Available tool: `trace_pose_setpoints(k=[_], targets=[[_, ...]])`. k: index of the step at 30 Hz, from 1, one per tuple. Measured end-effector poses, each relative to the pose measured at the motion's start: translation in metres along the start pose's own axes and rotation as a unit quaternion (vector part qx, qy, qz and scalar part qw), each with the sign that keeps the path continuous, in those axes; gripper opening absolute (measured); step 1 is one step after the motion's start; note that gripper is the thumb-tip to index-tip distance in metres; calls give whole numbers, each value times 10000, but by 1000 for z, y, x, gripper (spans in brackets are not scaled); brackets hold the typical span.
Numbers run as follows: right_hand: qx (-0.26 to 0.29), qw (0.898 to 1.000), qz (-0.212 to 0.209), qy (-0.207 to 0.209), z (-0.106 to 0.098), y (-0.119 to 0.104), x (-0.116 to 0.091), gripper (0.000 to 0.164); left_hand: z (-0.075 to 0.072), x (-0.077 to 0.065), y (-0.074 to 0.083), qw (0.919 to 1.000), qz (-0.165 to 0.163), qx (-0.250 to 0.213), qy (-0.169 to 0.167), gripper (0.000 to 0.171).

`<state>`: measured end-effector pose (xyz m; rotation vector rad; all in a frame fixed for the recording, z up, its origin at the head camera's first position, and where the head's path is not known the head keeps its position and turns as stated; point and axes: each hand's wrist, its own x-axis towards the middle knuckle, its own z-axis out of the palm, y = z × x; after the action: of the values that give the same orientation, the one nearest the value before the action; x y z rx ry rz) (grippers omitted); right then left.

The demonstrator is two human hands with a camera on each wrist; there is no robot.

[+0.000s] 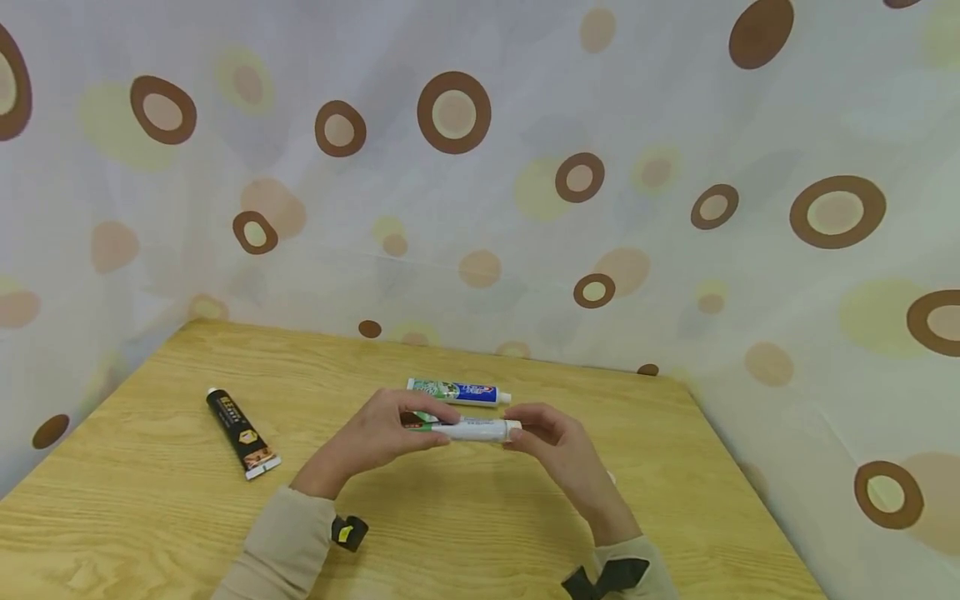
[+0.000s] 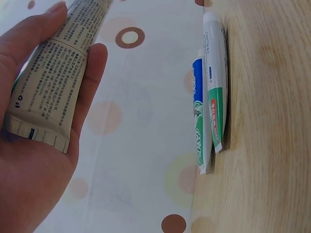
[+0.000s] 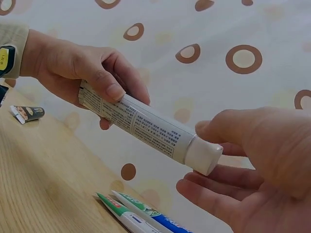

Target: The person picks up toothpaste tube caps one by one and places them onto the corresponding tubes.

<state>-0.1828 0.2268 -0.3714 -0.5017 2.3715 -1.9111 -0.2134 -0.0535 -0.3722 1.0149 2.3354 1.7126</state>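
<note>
A white toothpaste tube (image 3: 146, 127) with fine print on its side is held up over the table, lying roughly level in the head view. My left hand (image 1: 381, 435) grips it near the flat crimped end, thumb on one face and fingers on the other. At the opposite end, the thumb and forefinger of my right hand (image 1: 558, 443) pinch around the white cap (image 3: 204, 156), which is on the tube. Just beyond lie two more tubes side by side: a blue and green toothpaste tube (image 1: 453, 392) and a white one with a green end (image 2: 216, 80).
Off to the left on the wooden table (image 1: 150, 517) lies a black toothpaste tube (image 1: 242, 433), set at a slant. A pale cloth with brown rings (image 1: 453, 208) hangs behind the table and along its sides.
</note>
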Motion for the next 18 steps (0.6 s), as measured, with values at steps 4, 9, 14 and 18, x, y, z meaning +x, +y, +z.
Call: trace_pose_setpoints(k=[4, 9, 14, 18], targets=[[-211, 9991, -344, -157, 1, -1, -2, 35, 0, -1, 0, 10000, -48, -20, -25, 22], [-197, 9990, -393, -27, 1, -3, -2, 31, 0, 0, 1, 10000, -41, 38, 10, 21], [55, 9999, -74, 63, 3, -2, -1, 29, 1, -1, 1, 9999, -14, 115, 29, 20], [150, 9998, 36, 104, 4, -1, 0, 30, 0, 0, 1, 9997, -7, 223, 29, 21]])
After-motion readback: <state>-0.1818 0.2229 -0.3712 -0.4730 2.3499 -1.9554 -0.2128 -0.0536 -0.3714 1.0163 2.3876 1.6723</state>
